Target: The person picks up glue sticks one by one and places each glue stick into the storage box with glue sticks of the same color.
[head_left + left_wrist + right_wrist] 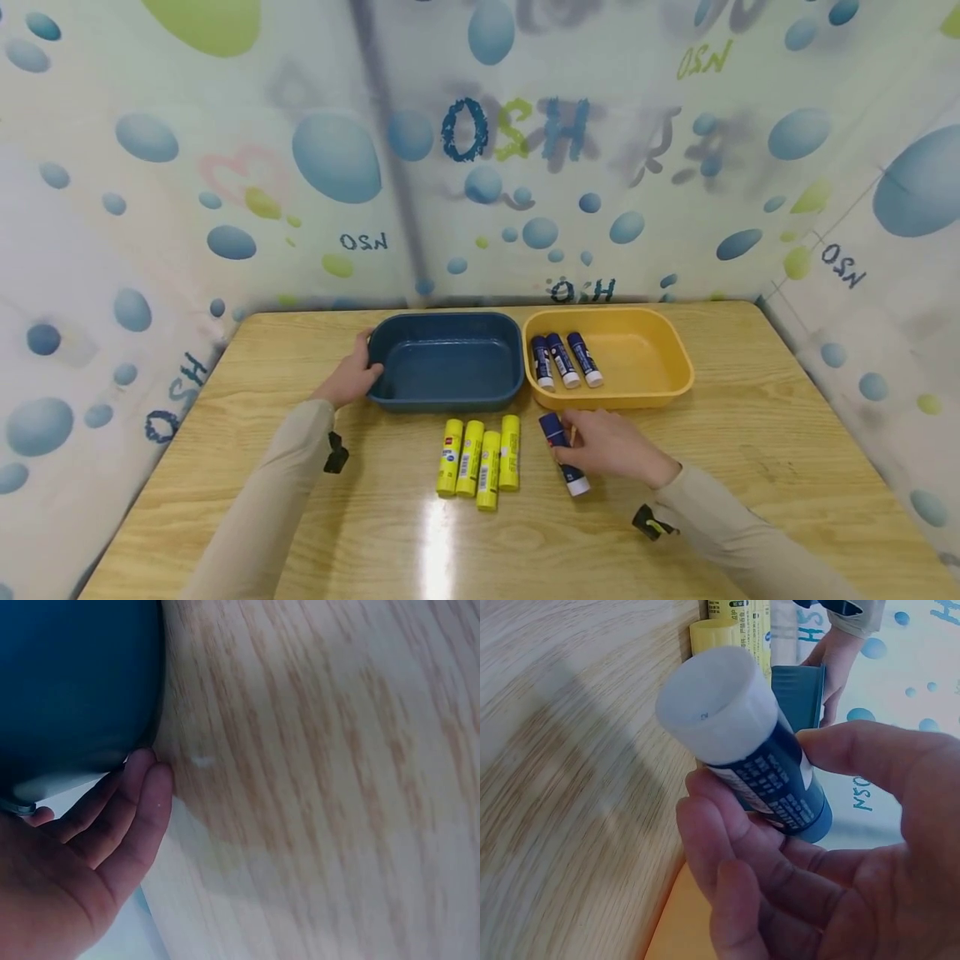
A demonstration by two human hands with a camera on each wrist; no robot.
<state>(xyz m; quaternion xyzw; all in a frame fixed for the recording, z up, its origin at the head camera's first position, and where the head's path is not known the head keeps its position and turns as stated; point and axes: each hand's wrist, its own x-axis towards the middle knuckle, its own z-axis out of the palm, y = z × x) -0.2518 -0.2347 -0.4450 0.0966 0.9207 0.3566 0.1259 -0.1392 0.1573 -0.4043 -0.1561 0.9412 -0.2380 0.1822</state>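
Note:
My right hand (611, 446) pinches a dark blue glue stick (564, 457) between thumb and fingers, just in front of the yellow bin (652, 398). In the right wrist view the white base of this glue stick (720, 705) points toward the camera. At the left end of the dark blue bin (450, 406), my left hand (351, 375) grips the wall, thumb over the rim and fingers outside. That bin has nothing in it. Inside the yellow bin, at its left side, lie three dark blue glue sticks (562, 360). Several yellow glue sticks (471, 458) lie side by side between my hands.
Both bins stand side by side near the back of the wooden table (375, 533). Behind the table hangs a pale backdrop (480, 233) printed with blue and green drops, which also runs along both sides.

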